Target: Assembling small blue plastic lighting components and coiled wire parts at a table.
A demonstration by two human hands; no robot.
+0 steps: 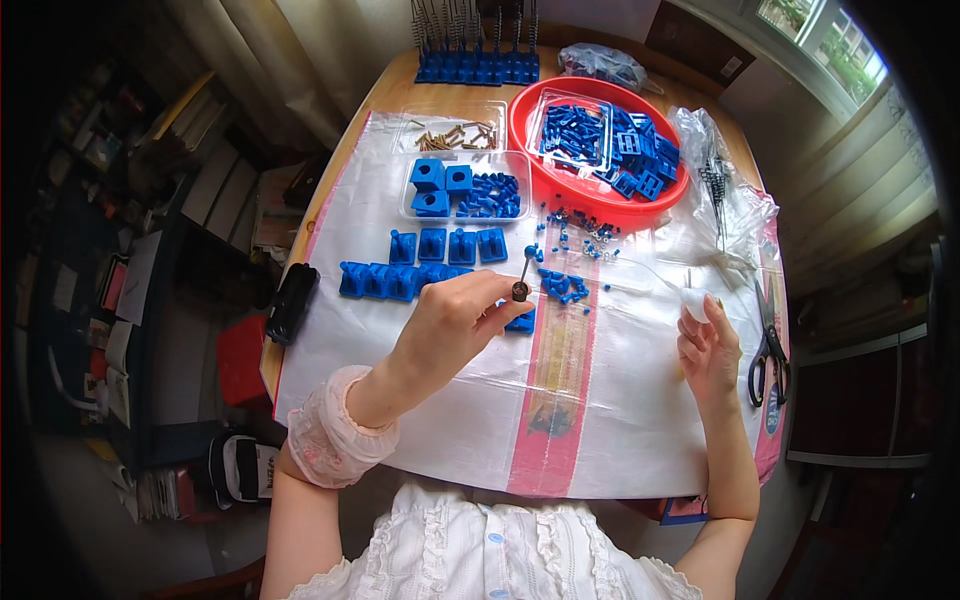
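Observation:
My left hand pinches a small dark round piece between thumb and fingertips. From it a thin metal rod with a blue tip sticks up. Below those fingers a blue part lies partly hidden on the sheet. Over at the right, my right hand grips a white spool, and a fine pale thread seems to run from it toward the left. Between the hands lies a group of small blue plastic pieces. Blue blocks with pegs stand in rows left of them.
Farther back are a clear box of blue parts, a tray of brass-coloured screws and a red basin full of blue pieces. Black-handled scissors lie right of my right hand. A black case rests at the left edge.

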